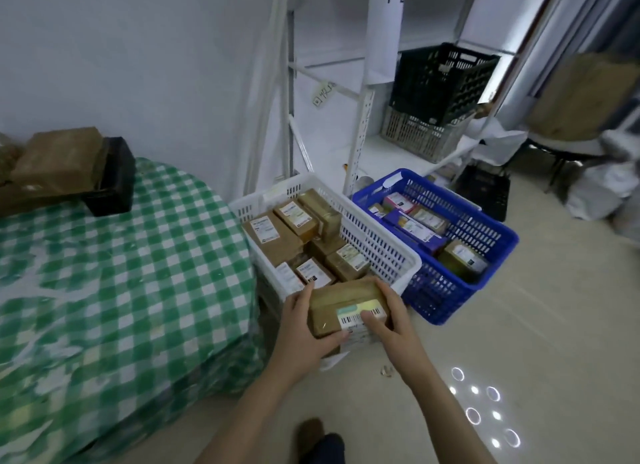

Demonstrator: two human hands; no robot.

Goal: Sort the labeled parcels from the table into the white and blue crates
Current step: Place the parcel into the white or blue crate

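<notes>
Bench (121,273), green-and-white checked cloth: lies left of both grips. Brown parcels (59,159) on a black tray (117,186) sit at its far end, well apart from the grips.

White crate (377,245): on the floor directly beyond the grips, nearly full of brown labelled boxes (277,237).

Blue crate (443,290): beyond and right of the right grip, just beside the white crate. It holds purple and pink cartons (412,226).

Held parcel (341,295): brown carton under glossy clear tape, between the two grips, at the white crate's near corner.

Barcode label (349,320): white with a pale green strip, facing up; print too blurred to read.

Left grip (301,335): clasps the parcel's left side, thumb along the near edge.

Right grip (394,321): clasps the right side, thumb pressed on the label.

Handling note: the step in hand appears to be reading the label to choose a crate. Lift the right thumb clear of the print and keep the parcel level. Then lower it into a gap rather than dropping it onto stacked boxes.
</notes>
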